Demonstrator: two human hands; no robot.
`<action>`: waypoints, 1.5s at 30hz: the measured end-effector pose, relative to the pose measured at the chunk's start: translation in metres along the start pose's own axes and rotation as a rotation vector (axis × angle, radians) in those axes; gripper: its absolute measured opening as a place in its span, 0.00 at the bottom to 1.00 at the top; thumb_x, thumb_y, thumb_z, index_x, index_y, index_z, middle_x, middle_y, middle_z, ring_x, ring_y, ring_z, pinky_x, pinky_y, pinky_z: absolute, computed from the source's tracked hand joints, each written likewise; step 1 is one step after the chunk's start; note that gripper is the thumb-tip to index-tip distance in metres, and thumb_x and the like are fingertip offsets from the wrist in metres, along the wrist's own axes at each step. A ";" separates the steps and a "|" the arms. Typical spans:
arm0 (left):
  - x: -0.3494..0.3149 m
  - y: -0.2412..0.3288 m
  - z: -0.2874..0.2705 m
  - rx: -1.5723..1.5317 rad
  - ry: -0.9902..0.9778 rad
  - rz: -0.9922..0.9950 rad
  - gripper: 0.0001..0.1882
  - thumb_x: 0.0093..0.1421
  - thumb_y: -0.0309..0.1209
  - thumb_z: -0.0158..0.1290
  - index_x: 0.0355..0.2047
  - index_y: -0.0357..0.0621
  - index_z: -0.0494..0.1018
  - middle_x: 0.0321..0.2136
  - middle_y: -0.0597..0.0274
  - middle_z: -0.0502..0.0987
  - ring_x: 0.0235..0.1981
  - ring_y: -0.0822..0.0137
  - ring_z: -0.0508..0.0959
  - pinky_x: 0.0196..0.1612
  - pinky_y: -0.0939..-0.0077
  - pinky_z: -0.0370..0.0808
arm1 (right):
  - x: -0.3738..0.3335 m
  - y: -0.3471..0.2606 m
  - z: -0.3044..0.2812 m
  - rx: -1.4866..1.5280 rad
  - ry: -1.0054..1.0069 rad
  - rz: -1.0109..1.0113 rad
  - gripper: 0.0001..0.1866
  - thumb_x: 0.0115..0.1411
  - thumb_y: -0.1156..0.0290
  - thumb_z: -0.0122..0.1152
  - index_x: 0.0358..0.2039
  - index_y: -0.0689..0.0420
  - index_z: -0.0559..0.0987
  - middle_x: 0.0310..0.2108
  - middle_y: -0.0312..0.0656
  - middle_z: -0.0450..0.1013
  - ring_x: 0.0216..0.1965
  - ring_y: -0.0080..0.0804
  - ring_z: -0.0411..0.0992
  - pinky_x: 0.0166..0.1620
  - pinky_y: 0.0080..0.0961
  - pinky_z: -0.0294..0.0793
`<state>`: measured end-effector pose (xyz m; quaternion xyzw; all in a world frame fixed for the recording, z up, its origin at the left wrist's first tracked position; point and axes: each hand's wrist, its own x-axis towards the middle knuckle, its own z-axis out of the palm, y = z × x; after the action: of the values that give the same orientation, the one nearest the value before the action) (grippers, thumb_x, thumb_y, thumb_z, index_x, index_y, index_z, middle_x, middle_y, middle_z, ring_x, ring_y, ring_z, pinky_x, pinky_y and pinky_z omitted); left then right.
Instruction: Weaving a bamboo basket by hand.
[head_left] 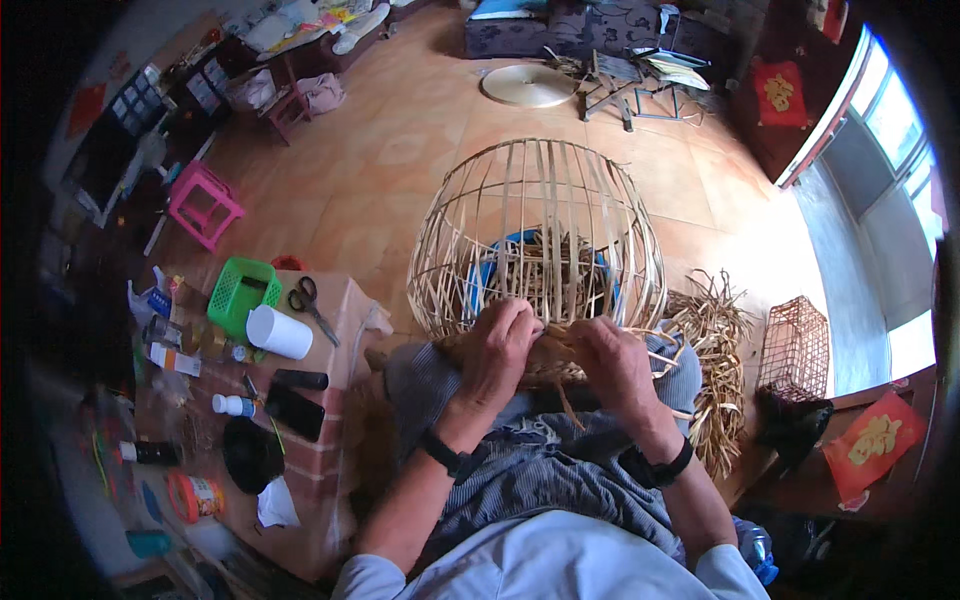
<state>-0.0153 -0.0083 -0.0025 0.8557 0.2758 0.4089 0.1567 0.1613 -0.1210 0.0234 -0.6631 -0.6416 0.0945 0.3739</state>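
Observation:
Across my lap rests a large, partly woven bamboo basket (550, 190), its open ribs curving away from me. My left hand (497, 345) is closed at the near woven edge, fingertips pinched together; what they grip is too small to make out. Close by on the right, my right hand (612, 365) pinches a tan weaving strip (560, 338) at the same edge. Loose strip ends stick out beside the right hand. Through the ribs shows a blue basin (484, 275) with dried brown strips (552, 265) in it.
Dried strips lie in a pile (715, 345) at right, near a wire basket (795, 350). At left, a brick-sided table (335, 410) bears scissors (312, 308), a green basket (240, 290), a white cylinder (280, 332) and bottles. A pink stool (203, 205) stands beyond.

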 end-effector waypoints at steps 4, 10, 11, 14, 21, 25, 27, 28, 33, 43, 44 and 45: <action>0.002 0.005 -0.010 0.096 -0.084 0.106 0.08 0.56 0.22 0.64 0.36 0.43 0.79 0.43 0.58 0.81 0.46 0.54 0.80 0.49 0.59 0.78 | -0.010 0.011 0.003 -0.100 -0.046 -0.026 0.06 0.65 0.71 0.66 0.42 0.54 0.80 0.35 0.46 0.77 0.34 0.55 0.80 0.35 0.47 0.81; 0.014 0.011 -0.019 0.158 -0.197 0.103 0.09 0.59 0.25 0.64 0.40 0.44 0.80 0.44 0.58 0.82 0.48 0.54 0.80 0.54 0.59 0.77 | -0.009 0.020 -0.004 -0.116 0.035 0.021 0.08 0.63 0.71 0.68 0.41 0.54 0.80 0.36 0.45 0.76 0.41 0.50 0.78 0.40 0.46 0.79; 0.015 0.007 -0.019 0.115 -0.232 0.079 0.10 0.59 0.24 0.63 0.41 0.44 0.80 0.44 0.57 0.82 0.48 0.54 0.81 0.53 0.59 0.77 | -0.011 0.019 -0.005 -0.182 0.099 -0.025 0.09 0.62 0.70 0.69 0.41 0.53 0.80 0.37 0.45 0.75 0.42 0.49 0.77 0.42 0.45 0.78; 0.018 -0.006 -0.016 -0.028 -0.299 -0.012 0.13 0.60 0.24 0.63 0.46 0.44 0.81 0.43 0.55 0.83 0.47 0.51 0.82 0.52 0.58 0.79 | -0.018 0.002 -0.002 -0.317 0.185 -0.103 0.13 0.57 0.66 0.73 0.40 0.53 0.81 0.38 0.44 0.73 0.44 0.48 0.74 0.46 0.44 0.76; 0.041 -0.007 -0.023 -0.322 -0.518 -0.201 0.18 0.62 0.21 0.61 0.53 0.44 0.82 0.48 0.50 0.85 0.51 0.49 0.85 0.56 0.60 0.80 | -0.030 -0.019 0.031 -0.405 -0.033 0.106 0.21 0.58 0.60 0.73 0.44 0.57 0.74 0.41 0.45 0.71 0.50 0.47 0.72 0.50 0.44 0.75; 0.046 -0.014 -0.024 -0.362 -0.591 -0.240 0.19 0.62 0.19 0.60 0.54 0.43 0.81 0.48 0.51 0.85 0.51 0.51 0.85 0.57 0.62 0.80 | -0.030 -0.017 0.028 -0.347 -0.040 0.120 0.12 0.63 0.69 0.65 0.41 0.57 0.72 0.35 0.50 0.76 0.39 0.52 0.79 0.38 0.47 0.78; 0.045 -0.015 -0.025 -0.390 -0.589 -0.242 0.18 0.62 0.19 0.59 0.53 0.43 0.81 0.47 0.52 0.85 0.51 0.53 0.85 0.56 0.62 0.80 | -0.036 -0.021 0.025 -0.224 -0.085 0.187 0.08 0.66 0.72 0.61 0.39 0.58 0.70 0.31 0.52 0.78 0.32 0.56 0.80 0.31 0.49 0.78; 0.043 -0.017 -0.023 -0.404 -0.581 -0.241 0.17 0.62 0.19 0.59 0.52 0.42 0.81 0.46 0.52 0.85 0.50 0.54 0.85 0.56 0.62 0.80 | -0.039 -0.021 0.024 -0.183 -0.114 0.167 0.08 0.67 0.73 0.61 0.39 0.58 0.70 0.30 0.53 0.78 0.30 0.58 0.80 0.29 0.51 0.77; 0.045 -0.014 -0.019 -0.425 -0.584 -0.272 0.11 0.63 0.19 0.59 0.46 0.39 0.78 0.42 0.53 0.84 0.47 0.57 0.85 0.54 0.63 0.80 | -0.058 -0.036 0.024 0.032 -0.299 0.162 0.08 0.72 0.70 0.59 0.41 0.60 0.71 0.28 0.56 0.76 0.26 0.51 0.80 0.28 0.47 0.76; 0.037 -0.008 -0.030 -0.303 -0.600 -0.093 0.12 0.62 0.27 0.64 0.44 0.38 0.77 0.42 0.49 0.80 0.46 0.49 0.83 0.52 0.59 0.80 | -0.015 -0.009 -0.045 1.238 -0.373 0.749 0.17 0.81 0.54 0.53 0.43 0.56 0.76 0.24 0.27 0.65 0.21 0.16 0.60 0.24 0.17 0.57; 0.037 -0.005 -0.032 -0.302 -0.618 -0.117 0.13 0.62 0.28 0.65 0.44 0.38 0.77 0.43 0.49 0.79 0.47 0.49 0.83 0.52 0.59 0.79 | -0.010 -0.012 -0.052 1.239 -0.380 0.738 0.17 0.81 0.55 0.52 0.43 0.57 0.76 0.25 0.30 0.68 0.22 0.17 0.63 0.25 0.17 0.60; 0.034 -0.010 -0.028 -0.330 -0.587 -0.122 0.14 0.63 0.30 0.66 0.45 0.39 0.77 0.43 0.50 0.80 0.46 0.49 0.83 0.51 0.60 0.80 | -0.001 -0.026 -0.069 1.137 -0.360 0.703 0.18 0.81 0.55 0.52 0.48 0.59 0.77 0.27 0.35 0.72 0.24 0.22 0.69 0.26 0.19 0.66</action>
<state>-0.0235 0.0211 0.0306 0.8819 0.1995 0.1741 0.3900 0.1826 -0.1504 0.0878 -0.5067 -0.2913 0.6404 0.4983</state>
